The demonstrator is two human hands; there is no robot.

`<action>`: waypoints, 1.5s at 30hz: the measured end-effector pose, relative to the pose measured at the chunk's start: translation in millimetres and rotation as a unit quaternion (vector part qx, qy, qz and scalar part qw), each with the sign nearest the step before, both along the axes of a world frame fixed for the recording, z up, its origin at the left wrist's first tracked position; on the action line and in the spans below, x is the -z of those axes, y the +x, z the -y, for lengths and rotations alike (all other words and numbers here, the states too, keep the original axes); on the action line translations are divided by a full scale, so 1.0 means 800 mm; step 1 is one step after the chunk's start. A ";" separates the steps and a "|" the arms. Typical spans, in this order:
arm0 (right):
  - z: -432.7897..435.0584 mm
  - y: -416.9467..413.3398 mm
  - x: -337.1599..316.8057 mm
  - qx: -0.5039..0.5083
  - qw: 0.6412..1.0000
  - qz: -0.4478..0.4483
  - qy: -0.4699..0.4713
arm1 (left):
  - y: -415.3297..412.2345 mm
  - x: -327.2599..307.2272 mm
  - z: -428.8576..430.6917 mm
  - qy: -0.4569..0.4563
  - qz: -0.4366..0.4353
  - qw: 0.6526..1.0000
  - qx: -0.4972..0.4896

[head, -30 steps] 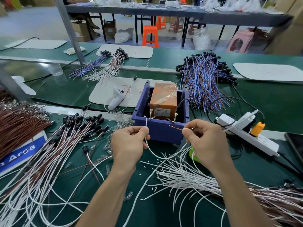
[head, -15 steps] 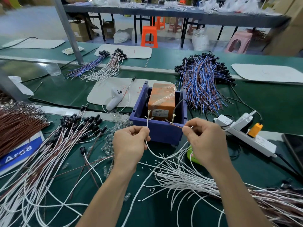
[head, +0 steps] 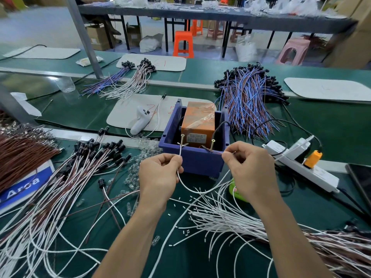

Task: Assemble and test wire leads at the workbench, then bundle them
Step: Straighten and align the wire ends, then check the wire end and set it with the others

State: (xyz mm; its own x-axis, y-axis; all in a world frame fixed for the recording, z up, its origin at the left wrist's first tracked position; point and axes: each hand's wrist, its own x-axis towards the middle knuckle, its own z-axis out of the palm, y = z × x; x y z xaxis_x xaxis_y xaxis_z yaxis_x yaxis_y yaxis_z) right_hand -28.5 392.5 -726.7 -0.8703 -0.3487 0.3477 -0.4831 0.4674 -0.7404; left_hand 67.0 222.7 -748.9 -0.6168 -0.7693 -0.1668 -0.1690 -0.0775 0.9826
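Observation:
My left hand (head: 159, 173) pinches one end of a white wire lead (head: 197, 191) and holds its bare tip against the left brass screw (head: 182, 139) on the blue bin (head: 192, 161). My right hand (head: 248, 167) pinches the lead's brown end, whose tip meets the right brass screw (head: 212, 145). The white lead sags in a loop between my hands. An orange box (head: 197, 125) wrapped in film stands inside the bin. Loose white leads (head: 230, 219) fan out below my right hand.
Leads with black caps (head: 96, 155) spread at left, brown wires (head: 18, 155) farther left. Blue and brown leads (head: 249, 97) pile behind the bin. A white power strip (head: 301, 165) with an orange plug lies at right, a white handheld tool (head: 139, 122) on a grey mat.
Both hands stay at the bin's front rim with the same lead held to the two screws. The view has shifted only slightly.

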 end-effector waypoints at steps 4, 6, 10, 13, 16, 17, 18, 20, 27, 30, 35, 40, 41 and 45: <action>0.000 0.000 -0.001 -0.002 1.000 0.000 0.003 | -0.002 -0.002 -0.001 -0.001 0.005 1.000 -0.001; 0.000 0.000 -0.001 0.000 1.000 -0.004 0.003 | -0.002 -0.002 -0.001 -0.002 0.008 1.000 0.000; -0.001 -0.001 0.000 0.009 1.000 -0.014 0.007 | -0.002 -0.004 -0.002 -0.008 0.011 1.000 0.005; 0.001 -0.002 -0.001 0.012 1.000 -0.022 0.006 | -0.001 -0.005 -0.003 -0.010 0.009 1.000 0.003; 0.003 -0.002 -0.002 0.011 1.000 -0.024 0.010 | 0.000 -0.005 -0.003 -0.017 0.006 1.000 0.006; 0.003 -0.002 -0.002 0.011 1.000 -0.025 0.011 | 0.000 -0.005 -0.003 -0.018 0.005 1.000 0.006; 0.003 -0.002 -0.002 0.012 1.000 -0.026 0.012 | 0.000 -0.005 -0.003 -0.018 0.006 1.000 0.006; 0.004 -0.003 -0.002 0.013 0.999 -0.027 0.013 | -0.001 -0.005 -0.003 -0.017 0.005 1.000 0.006; 0.011 -0.004 0.000 0.007 0.999 -0.028 0.017 | -0.001 -0.004 -0.002 -0.020 0.008 1.000 0.006; 0.013 -0.004 0.001 0.009 0.999 -0.032 0.018 | -0.001 -0.003 -0.001 -0.020 0.013 1.000 0.004; 0.015 -0.003 0.001 0.017 0.999 -0.039 0.022 | -0.002 -0.001 0.000 -0.015 0.030 0.999 -0.004; 0.011 0.004 -0.006 0.019 0.999 -0.035 0.028 | 0.000 -0.003 -0.001 -0.016 0.025 1.000 0.001; 0.007 0.008 -0.007 0.022 0.999 -0.035 0.034 | 0.001 -0.003 -0.002 -0.016 0.022 1.000 0.001; -0.018 0.031 -0.016 0.015 0.997 -0.025 0.076 | 0.012 -0.005 -0.001 0.003 -0.001 1.000 0.015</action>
